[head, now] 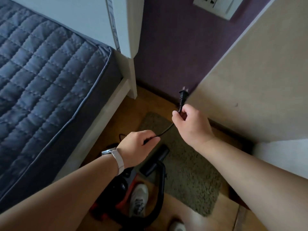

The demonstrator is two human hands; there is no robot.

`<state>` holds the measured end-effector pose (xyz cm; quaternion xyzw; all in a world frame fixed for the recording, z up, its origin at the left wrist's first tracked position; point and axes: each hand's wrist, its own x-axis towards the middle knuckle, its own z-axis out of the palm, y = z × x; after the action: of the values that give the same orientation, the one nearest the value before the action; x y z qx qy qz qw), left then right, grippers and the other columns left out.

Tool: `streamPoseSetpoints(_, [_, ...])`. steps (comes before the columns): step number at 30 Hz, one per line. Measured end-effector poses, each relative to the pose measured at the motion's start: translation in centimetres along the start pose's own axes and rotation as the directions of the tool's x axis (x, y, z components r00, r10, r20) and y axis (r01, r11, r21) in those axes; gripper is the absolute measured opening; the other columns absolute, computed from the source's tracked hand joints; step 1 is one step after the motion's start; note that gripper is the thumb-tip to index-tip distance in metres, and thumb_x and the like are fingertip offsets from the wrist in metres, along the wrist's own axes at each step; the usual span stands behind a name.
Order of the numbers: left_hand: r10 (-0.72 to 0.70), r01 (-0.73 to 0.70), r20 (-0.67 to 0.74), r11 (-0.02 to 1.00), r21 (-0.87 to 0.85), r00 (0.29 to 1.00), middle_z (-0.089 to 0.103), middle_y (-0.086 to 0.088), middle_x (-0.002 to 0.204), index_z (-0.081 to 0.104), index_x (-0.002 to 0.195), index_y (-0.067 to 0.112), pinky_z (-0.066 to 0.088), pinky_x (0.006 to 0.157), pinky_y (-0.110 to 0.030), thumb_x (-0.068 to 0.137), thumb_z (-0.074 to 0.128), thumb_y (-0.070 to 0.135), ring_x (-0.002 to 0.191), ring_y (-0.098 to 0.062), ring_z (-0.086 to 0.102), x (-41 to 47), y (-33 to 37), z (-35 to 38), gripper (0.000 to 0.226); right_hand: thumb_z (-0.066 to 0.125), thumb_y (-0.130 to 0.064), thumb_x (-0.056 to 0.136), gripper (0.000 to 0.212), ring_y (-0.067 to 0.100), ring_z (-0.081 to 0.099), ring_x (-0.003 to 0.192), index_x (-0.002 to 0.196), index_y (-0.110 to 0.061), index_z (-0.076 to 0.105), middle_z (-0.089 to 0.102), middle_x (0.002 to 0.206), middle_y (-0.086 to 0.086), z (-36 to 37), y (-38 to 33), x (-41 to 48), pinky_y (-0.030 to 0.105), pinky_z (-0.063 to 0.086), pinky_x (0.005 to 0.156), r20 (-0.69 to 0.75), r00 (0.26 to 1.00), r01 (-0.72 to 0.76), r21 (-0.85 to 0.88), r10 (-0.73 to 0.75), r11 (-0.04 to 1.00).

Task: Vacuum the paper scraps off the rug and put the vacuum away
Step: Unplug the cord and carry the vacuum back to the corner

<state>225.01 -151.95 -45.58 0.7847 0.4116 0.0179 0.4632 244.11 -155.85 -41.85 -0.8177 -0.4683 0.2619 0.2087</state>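
My right hand (190,121) pinches the black cord (165,130) just below the plug (183,96), whose two prongs point up toward the purple wall (166,55), well below the socket (215,5). My left hand (138,144), a watch (113,155) on its wrist, is curled closed around the same cord lower down. The red-and-black vacuum (130,179) stands on the wood floor (150,100) beneath my left forearm, a shoe (139,197) upon it, with the rug (188,172) just beside it and the bed (41,80) at left.

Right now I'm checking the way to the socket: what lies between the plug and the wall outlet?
In the head view, only bare purple wall lies between the plug, held in the right hand, and the outlet.
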Motion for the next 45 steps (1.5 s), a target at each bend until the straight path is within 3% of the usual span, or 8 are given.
streamPoseSetpoints(3, [-0.091,0.091,-0.012,0.995,0.032,0.996,0.056,0.007,0.061,0.061,0.079,0.029,0.039,0.050,-0.020,0.099,0.053,0.039,0.058,-0.008,0.055,-3.8,-1.4,1.9,0.024,0.054,-0.041,0.097,0.031,0.007,0.055,0.060,0.073,-0.021,0.050,0.057,0.066,-0.007,2.0,1.0,-3.4,0.022,0.034,0.047,0.102,0.994,-0.039,0.046,0.034,0.998])
streamPoseSetpoints(7, [-0.216,0.218,-0.077,0.976,0.010,0.973,0.062,0.005,0.069,0.062,0.076,0.029,0.050,0.061,-0.037,0.097,0.053,0.042,0.063,-0.010,0.059,-8.0,-2.8,4.5,0.027,0.053,-0.041,0.097,0.031,0.008,0.056,0.059,0.074,-0.020,0.052,0.057,0.066,-0.006,4.8,2.5,-6.9,0.022,0.040,0.050,0.208,0.976,-0.091,0.147,0.059,0.985])
streamPoseSetpoints(11, [-0.290,0.296,-0.116,0.954,0.039,0.950,0.057,0.010,0.065,0.064,0.079,0.026,0.039,0.052,-0.023,0.098,0.053,0.039,0.056,-0.004,0.052,-11.4,-3.8,6.8,0.026,0.053,-0.039,0.097,0.033,0.010,0.049,0.055,0.072,-0.017,0.048,0.051,0.063,-0.005,7.7,3.6,-9.5,0.025,0.037,0.050,0.283,0.958,-0.119,0.228,0.051,0.966])
streamPoseSetpoints(21, [-0.480,0.491,-0.122,0.865,0.099,0.869,0.064,0.003,0.070,0.066,0.084,0.024,0.045,0.048,-0.027,0.099,0.052,0.039,0.055,-0.013,0.058,-18.1,-11.5,9.7,0.025,0.054,-0.040,0.094,0.020,0.016,0.063,0.075,0.085,-0.023,0.057,0.060,0.074,-0.005,16.2,5.3,-14.8,0.032,0.051,0.062,0.500,0.866,-0.144,0.222,0.014,0.964])
streamPoseSetpoints(33, [-0.441,0.486,-0.226,0.847,0.215,0.869,0.060,-0.001,0.084,0.064,0.090,0.014,0.054,0.068,-0.039,0.100,0.048,0.037,0.074,-0.020,0.059,-16.2,-22.6,15.0,0.030,0.055,-0.042,0.096,0.013,0.005,0.059,0.076,0.097,-0.029,0.056,0.062,0.083,-0.011,27.0,11.6,-19.2,0.023,0.049,0.061,0.489,0.870,-0.116,0.075,0.065,0.990])
streamPoseSetpoints(39, [-0.345,0.419,-0.275,0.862,0.286,0.897,0.049,-0.002,0.092,0.054,0.089,0.010,0.044,0.069,-0.033,0.098,0.052,0.028,0.084,-0.023,0.054,-14.6,-25.5,18.8,0.020,0.059,-0.042,0.093,0.028,0.012,0.056,0.089,0.115,-0.025,0.056,0.056,0.104,-0.008,31.6,16.9,-20.1,0.027,0.044,0.072,0.425,0.895,-0.144,-0.016,0.137,0.989])
streamPoseSetpoints(42, [-0.344,0.426,-0.286,0.851,0.307,0.894,0.050,-0.012,0.112,0.050,0.104,0.009,0.043,0.071,-0.037,0.097,0.055,0.025,0.096,-0.030,0.054,-14.0,-26.2,20.1,0.018,0.060,-0.047,0.091,0.039,0.011,0.052,0.093,0.120,-0.022,0.056,0.050,0.109,-0.010,33.8,20.8,-20.9,0.026,0.042,0.076,0.440,0.894,-0.058,-0.067,0.081,0.996])
streamPoseSetpoints(45, [-0.429,0.496,-0.268,0.821,0.283,0.863,0.055,-0.014,0.114,0.039,0.123,0.013,0.036,0.057,-0.032,0.098,0.054,0.029,0.078,-0.029,0.052,-13.8,-27.3,20.8,0.034,0.060,-0.053,0.088,0.048,0.014,0.054,0.104,0.123,-0.020,0.056,0.047,0.107,-0.012,35.4,24.3,-21.9,0.023,0.038,0.081,0.524,0.851,0.109,-0.107,-0.037,0.988])
